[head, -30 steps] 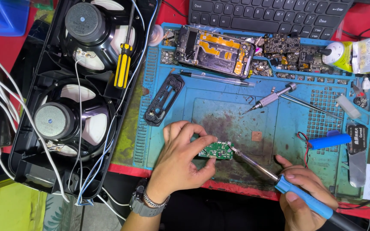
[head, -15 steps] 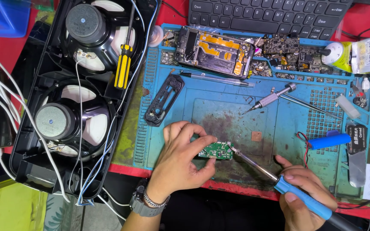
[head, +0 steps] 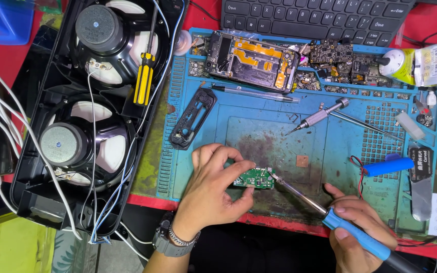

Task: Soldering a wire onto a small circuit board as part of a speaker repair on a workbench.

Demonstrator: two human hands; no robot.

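A: Right, grip first. Left hand (head: 211,189) pinches the small green circuit board (head: 254,178) between thumb and fingertips, holding it just off the blue work mat (head: 259,126), near the mat's front edge.

B: And the other one?

A: Right hand (head: 357,230) is closed round the blue handle of the soldering iron (head: 324,210), pen-style. The tip touches the board's right end.

B: Risks?

A: My read: the board is held by fingers only, no clamp. A slip of the pinch could swing the hot tip onto a fingertip, they sit that near. Resting the tip too long could lift a pad or scorch the board.

B: How does the board look?

A: Small, oblong, green, with pale dots and tiny parts on top; too small to tell more.

B: Around it?

A: Stained patch of mat under the hands. Blue cylindrical cell (head: 388,165) with red and black leads to the right, well apart. Precision screwdriver (head: 319,116) further back. Opened phone (head: 253,60) at the far edge. Left of the mat, an open speaker box (head: 92,116) with a yellow-handled screwdriver (head: 145,76) lying in it.
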